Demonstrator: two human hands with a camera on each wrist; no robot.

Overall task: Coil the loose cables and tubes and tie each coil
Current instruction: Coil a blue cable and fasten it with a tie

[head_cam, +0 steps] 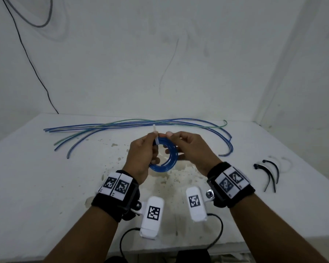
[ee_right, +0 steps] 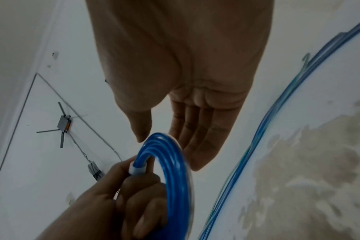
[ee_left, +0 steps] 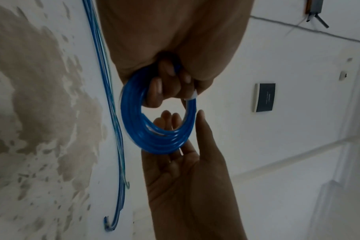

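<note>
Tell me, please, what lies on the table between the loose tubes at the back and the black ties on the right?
Nothing: in the head view the table is bare between the loose tubes and the black ties.

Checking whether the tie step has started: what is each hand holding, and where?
The left hand grips the blue tube coil at its top, beside the white tie. The right hand lies open against the coil's far side.
</note>
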